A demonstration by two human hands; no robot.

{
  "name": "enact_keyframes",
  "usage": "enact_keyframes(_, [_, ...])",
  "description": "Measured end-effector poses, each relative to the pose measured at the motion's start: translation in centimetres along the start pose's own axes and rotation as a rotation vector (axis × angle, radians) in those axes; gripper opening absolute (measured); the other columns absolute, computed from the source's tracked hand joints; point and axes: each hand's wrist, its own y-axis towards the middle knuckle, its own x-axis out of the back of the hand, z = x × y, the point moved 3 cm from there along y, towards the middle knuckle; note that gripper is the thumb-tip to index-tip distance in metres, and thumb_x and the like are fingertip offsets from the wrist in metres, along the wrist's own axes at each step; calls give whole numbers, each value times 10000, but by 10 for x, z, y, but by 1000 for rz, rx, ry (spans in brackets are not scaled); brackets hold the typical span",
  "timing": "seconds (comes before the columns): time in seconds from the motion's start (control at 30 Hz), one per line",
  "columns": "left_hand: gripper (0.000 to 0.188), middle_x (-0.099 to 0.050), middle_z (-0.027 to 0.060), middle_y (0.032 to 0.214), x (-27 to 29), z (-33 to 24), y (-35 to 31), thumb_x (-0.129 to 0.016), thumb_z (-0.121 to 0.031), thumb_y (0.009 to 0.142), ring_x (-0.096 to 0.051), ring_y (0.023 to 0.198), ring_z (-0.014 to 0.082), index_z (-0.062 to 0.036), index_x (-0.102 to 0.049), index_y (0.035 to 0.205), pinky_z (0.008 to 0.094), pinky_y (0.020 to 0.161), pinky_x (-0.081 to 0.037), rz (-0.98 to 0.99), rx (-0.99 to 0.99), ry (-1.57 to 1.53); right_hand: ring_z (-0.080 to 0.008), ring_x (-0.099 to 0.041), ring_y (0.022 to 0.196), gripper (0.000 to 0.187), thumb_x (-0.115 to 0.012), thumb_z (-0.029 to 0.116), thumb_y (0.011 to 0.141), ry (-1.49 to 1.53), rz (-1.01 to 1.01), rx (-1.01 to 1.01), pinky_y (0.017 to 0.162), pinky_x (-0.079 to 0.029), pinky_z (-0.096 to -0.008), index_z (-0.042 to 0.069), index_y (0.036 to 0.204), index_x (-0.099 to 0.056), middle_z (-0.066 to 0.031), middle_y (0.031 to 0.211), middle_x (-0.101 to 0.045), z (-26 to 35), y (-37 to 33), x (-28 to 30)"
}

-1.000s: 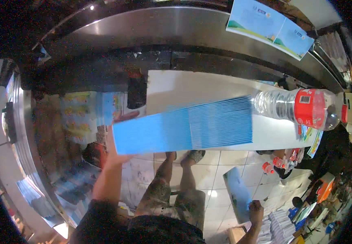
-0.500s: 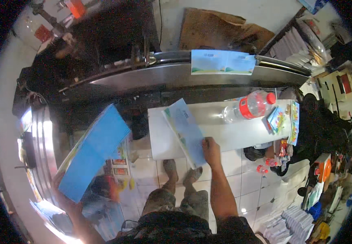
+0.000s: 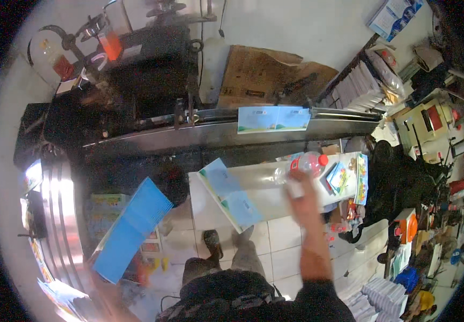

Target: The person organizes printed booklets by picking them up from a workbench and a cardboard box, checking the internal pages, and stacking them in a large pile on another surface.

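A fanned stack of blue printed sheets [image 3: 132,228] is in my left hand [image 3: 102,282], gripped at its lower end; most of the fingers are hidden behind it. My right hand [image 3: 302,201] is smeared by motion over the white board in front of me, just before a clear plastic bottle [image 3: 310,162] with a red cap and label that lies on its side. Whether it touches the bottle I cannot tell. Left of it, a folded pale-blue printed sheet or thin stack [image 3: 231,194] lies aslant across the white board [image 3: 272,185], overhanging its near edge.
Colourful booklets [image 3: 339,178] lie at the board's right end. Behind runs a dark machine with a metal bar [image 3: 210,129], another blue printed sheet [image 3: 273,119] resting on it. Brown cardboard [image 3: 269,78] leans against the wall. Paper stacks [image 3: 384,295] stand lower right.
My right hand has left the pale-blue sheet and moved right, up to the bottle. The sheet stays on the board. The view has shifted; my left hand still holds the blue stack.
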Motion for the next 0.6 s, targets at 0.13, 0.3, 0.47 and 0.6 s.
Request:
enact_keyframes(0.13, [529, -595, 178, 1091, -13, -27, 7, -756, -220, 683, -565, 1059, 369, -13, -574, 1134, 471, 961, -425, 50, 47, -63, -349, -584, 1087, 395, -759, 125, 761, -331, -86, 138, 954, -453, -422, 59, 1128, -627, -157, 1134, -639, -19, 99, 141])
enact_keyframes(0.3, [514, -610, 202, 988, -37, -62, 6, -729, -140, 632, -587, 984, 393, 7, -592, 1106, 431, 900, -444, -27, 29, 185, -331, -505, 1230, 487, -735, 337, 779, -623, 179, 331, 1039, -389, -449, 72, 1174, -635, -131, 1264, -594, -113, 233, 97])
enact_keyframes(0.47, [626, -578, 225, 1124, -41, -100, -16, -780, -125, 611, -542, 1114, 407, -23, -552, 1185, 469, 972, -428, 120, 170, 287, -281, -396, 1329, 497, -743, 396, 727, -898, 367, 643, 1131, -208, -551, 75, 1102, -681, -101, 1376, -513, -166, 284, -5])
enact_keyframes(0.6, [538, -573, 181, 1124, -43, -105, -52, -787, -135, 668, -560, 1076, 347, -32, -558, 1143, 434, 944, -455, -11, 373, 84, -232, -414, 1319, 278, -695, 337, 789, -935, 527, 542, 1125, -173, -603, 152, 994, -726, -37, 1329, -575, -173, 292, -30])
